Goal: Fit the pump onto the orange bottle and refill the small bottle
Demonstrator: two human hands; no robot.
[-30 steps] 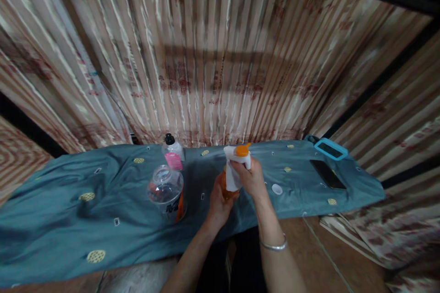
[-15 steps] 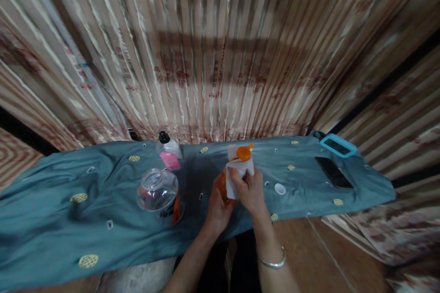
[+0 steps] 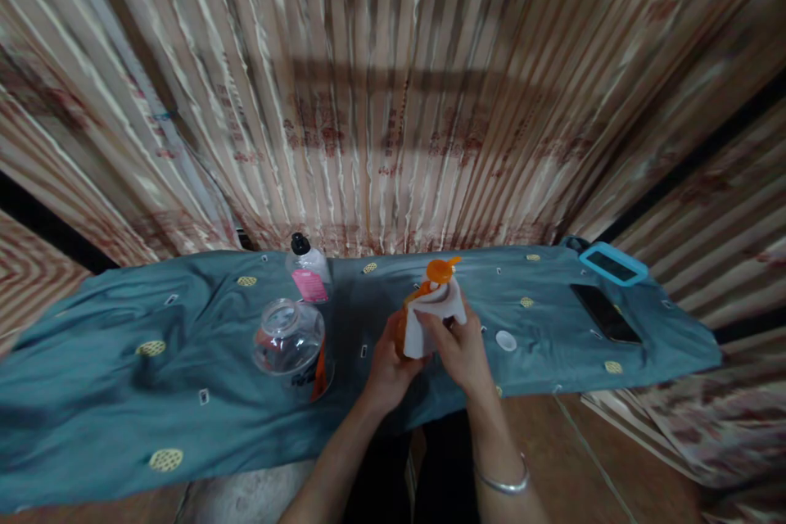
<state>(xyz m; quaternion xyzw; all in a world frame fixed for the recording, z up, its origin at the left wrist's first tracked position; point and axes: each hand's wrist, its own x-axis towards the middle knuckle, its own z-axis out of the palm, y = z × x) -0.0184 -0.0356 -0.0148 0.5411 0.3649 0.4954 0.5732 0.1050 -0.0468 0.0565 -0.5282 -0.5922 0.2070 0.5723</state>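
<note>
Orange bottle [image 3: 407,319] over teal cloth [image 3: 123,327], striped curtain [image 3: 368,98] behind

Three bottles [image 3: 431,295] — two phones [image 3: 605,313]

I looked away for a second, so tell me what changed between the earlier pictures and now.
The right hand slid the white cloth lower around the orange bottle, baring more of its orange cap. The left hand still grips the bottle. The clear bottle, pink-labelled bottle and phone stayed put.
</note>
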